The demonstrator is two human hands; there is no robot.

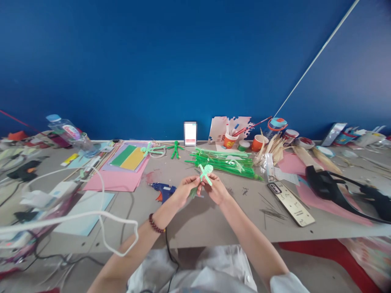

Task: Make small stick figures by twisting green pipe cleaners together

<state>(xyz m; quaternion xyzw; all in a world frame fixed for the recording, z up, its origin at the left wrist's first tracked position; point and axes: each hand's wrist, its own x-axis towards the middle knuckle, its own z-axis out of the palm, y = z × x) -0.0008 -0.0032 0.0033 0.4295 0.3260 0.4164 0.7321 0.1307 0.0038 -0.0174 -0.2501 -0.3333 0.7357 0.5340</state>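
Note:
Between my two hands, over the middle of the table, is a light green pipe-cleaner figure point(206, 172) with a round head and thin limbs. My left hand point(187, 189) pinches its lower left side, and my right hand point(216, 189) grips it from the right. Fingers cover its lower part. A blue glue gun point(165, 190) lies just left of my left hand. Beyond my hands rests a bundle of green pipe cleaners point(224, 163). A darker green pipe-cleaner figure point(175, 150) stands near the wall, and another light green figure point(149, 149) lies on the coloured sheets.
Coloured sheets point(113, 179), a plastic bottle point(70, 132) and a looping white cable point(102, 213) occupy the left. A lit phone point(190, 133) leans on the blue wall. Paper cups point(230, 140), a patterned phone point(291, 203) and a black strapped device point(332, 191) are to the right.

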